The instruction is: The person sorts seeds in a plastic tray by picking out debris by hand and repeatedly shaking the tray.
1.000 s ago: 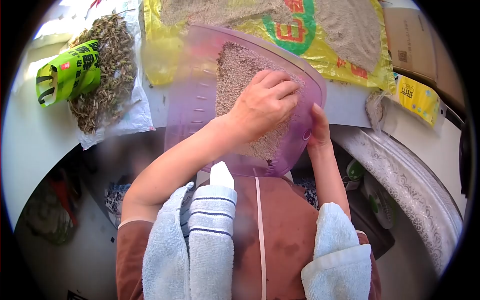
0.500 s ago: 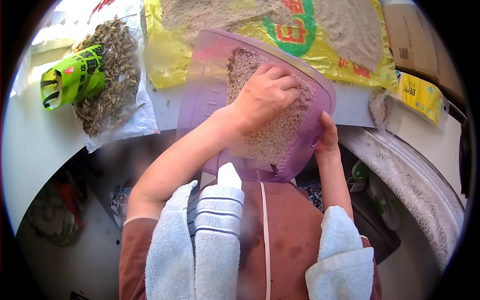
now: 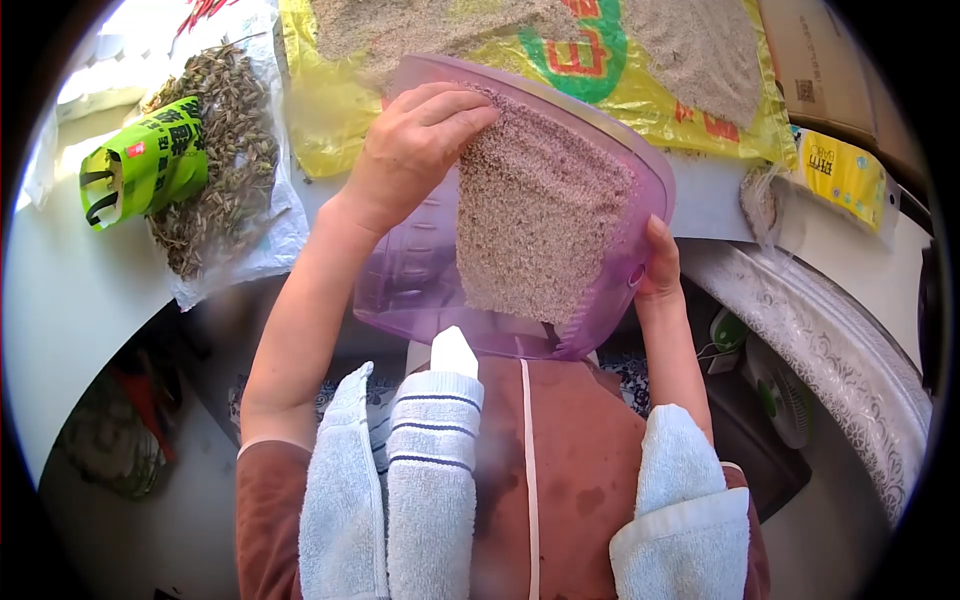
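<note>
A translucent purple plastic bin [image 3: 408, 265] is tilted in front of my body, with a layer of pale brown grainy material [image 3: 545, 220] lying inside it. My right hand [image 3: 660, 262] grips the bin's right side, its thumb showing over the edge. At the upper left of the grains is my left hand [image 3: 418, 150], with its fingers drawn together in a pinch. Whatever sits between those fingertips is too small to make out.
Beyond the bin, a yellow printed sack [image 3: 330, 130] bears more grainy material. To the left, dried brown pods [image 3: 235, 150] and a green bag [image 3: 165, 155] lie on white plastic. A yellow packet [image 3: 842, 180] and a cardboard box [image 3: 830, 75] are at the right.
My left hand has moved left and up, from over the middle of the grains to their upper left edge. More of the grain surface shows. My right hand keeps its grip.
</note>
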{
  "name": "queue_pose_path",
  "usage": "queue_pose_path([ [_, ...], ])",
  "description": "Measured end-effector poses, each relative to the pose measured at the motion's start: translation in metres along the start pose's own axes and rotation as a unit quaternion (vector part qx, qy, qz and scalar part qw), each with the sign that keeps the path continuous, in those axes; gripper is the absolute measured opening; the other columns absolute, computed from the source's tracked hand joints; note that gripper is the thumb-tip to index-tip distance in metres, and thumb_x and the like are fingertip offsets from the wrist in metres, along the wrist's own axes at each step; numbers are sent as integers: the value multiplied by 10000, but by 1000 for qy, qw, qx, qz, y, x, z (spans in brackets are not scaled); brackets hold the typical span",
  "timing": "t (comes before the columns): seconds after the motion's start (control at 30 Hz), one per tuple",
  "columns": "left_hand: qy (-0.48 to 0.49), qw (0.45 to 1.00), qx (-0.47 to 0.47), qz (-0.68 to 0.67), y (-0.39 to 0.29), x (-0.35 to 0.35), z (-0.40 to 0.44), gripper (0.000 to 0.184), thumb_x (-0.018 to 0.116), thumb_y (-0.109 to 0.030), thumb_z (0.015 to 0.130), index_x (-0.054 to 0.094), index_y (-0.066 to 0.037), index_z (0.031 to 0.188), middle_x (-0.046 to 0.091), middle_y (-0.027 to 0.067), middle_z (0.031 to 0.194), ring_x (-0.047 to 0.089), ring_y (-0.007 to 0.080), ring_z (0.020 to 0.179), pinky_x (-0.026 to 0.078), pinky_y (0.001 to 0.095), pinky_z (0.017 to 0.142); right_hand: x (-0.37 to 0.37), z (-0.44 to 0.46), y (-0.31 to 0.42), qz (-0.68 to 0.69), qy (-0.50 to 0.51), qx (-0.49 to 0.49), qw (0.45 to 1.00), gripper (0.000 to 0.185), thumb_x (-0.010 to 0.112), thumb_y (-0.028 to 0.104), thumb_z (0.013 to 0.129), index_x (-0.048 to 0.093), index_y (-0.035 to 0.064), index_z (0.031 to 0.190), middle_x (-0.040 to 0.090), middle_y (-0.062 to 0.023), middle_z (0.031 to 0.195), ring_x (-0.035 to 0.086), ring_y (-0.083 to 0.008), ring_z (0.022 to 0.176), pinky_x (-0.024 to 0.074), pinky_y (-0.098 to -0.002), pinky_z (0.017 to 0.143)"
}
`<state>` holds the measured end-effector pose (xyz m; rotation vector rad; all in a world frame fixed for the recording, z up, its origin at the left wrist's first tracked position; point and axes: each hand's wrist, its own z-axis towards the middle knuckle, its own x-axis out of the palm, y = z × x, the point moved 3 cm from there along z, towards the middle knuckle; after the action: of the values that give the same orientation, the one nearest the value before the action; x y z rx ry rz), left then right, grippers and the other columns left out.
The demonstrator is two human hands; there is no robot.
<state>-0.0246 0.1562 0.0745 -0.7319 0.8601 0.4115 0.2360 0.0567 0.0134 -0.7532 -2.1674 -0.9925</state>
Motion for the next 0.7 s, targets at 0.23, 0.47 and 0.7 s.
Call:
queue_pose_path([
  [0.23, -200, 930, -303, -52, -7, -57, -60, 200, 545, -43, 861, 633, -30, 1039, 604, 109, 1068, 573, 201, 989, 436, 307, 866, 1, 14, -5, 39, -22, -54, 998, 577, 606, 284, 798, 422, -1, 1265, 541, -131, 1197, 534, -251, 1093, 408, -382, 962],
  [0.47, -314, 442, -470, -696, -24, -9, -150, 574, 541, -266, 893, 276, -55, 1357, 387, 179, 1306, 388, 294, 1219, 294, 410, 1032, -8, 30, -15, 49, -30, -82, 995, 595, 624, 323, 790, 427, 23, 1264, 534, -113, 1206, 529, -251, 1092, 404, -382, 957],
  [0.7, -352, 435, -487, -670, -34, 36, -111, 392, 490, -159, 838, 352, -36, 1184, 487, 224, 1162, 478, 311, 1076, 389, 443, 930, 9, 39, -19, -67, -18, -95, 993, 728, 636, 355, 778, 317, 51, 1357, 438, -85, 1321, 420, -235, 1214, 319, -378, 1028],
])
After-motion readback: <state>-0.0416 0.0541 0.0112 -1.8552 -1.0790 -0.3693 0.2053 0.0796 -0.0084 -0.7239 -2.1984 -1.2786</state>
